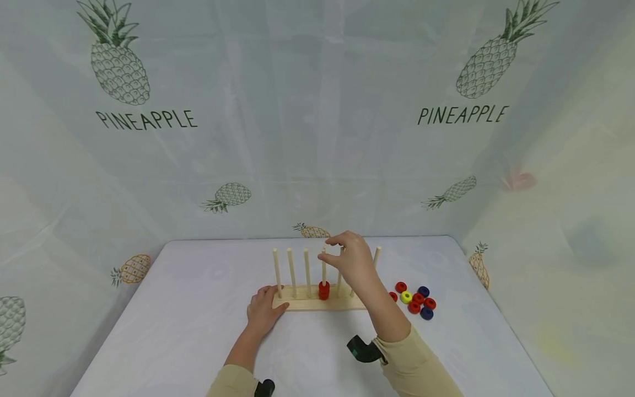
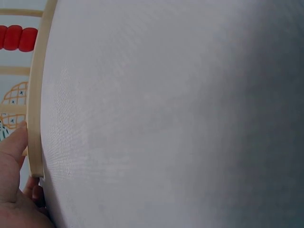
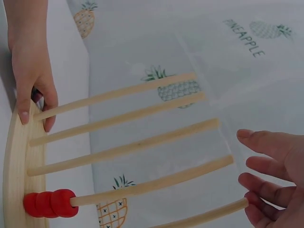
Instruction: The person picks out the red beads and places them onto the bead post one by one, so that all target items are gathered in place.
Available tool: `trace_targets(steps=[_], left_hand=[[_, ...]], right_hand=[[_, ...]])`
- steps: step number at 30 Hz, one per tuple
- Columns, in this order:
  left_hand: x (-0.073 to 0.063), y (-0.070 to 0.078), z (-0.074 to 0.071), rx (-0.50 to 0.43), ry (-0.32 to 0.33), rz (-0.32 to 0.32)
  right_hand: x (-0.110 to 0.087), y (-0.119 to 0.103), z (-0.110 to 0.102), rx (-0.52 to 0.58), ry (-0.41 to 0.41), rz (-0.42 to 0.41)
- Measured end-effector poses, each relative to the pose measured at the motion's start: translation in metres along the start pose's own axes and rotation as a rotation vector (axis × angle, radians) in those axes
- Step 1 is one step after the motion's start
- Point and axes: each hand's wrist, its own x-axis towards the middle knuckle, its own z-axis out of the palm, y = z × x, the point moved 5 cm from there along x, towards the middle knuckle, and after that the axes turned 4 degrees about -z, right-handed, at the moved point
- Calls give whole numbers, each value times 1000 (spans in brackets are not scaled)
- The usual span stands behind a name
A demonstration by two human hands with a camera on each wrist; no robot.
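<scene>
A wooden peg stand with several upright rods stands on the table. Three red beads are stacked at the foot of one middle rod. My left hand grips the left end of the stand's base, thumb in front and fingers around the far side. In the left wrist view, that hand is at the base's end. My right hand is raised by the rod tops, thumb and index finger parted near the beaded rod's tip. The right wrist view shows its fingers holding nothing.
Loose red beads, a yellow bead and dark blue beads lie to the right of the stand, partly behind my right forearm. A pineapple-print sheet hangs behind the white-covered table.
</scene>
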Motion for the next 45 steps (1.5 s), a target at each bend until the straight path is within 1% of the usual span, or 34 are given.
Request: trace_targets(steps=[5,12,18,20,25,32,36,42,45], left_hand=[[0,-3,1,-5,-3,-3],[-2,-2,0,-4,2,-3],[-3,-1,0,-8,-1,-7],[-3,0,0,-10,-2,-7],[-2,-1,0,1,-1,-10],[-3,3,-4,5,8,1],[-2,4,-4,-6,1,-6],[-1,2,0,-1,-4,-10],[-1,2,0,2,1,-7]], right_hand=[[-8,-2,-11,39,11,7],[-19,7,-22,30,30,23],[-29,16,-29,83,44,-5],[-32,20,-30,73,46,-12],[-39,31,-34,28,42,3],[-46,51,-37,3,25,51],[-51,65,-39,-6,22,81],[-62,93,-40,23,4,169],[-65,107,-41,6,-6,209]])
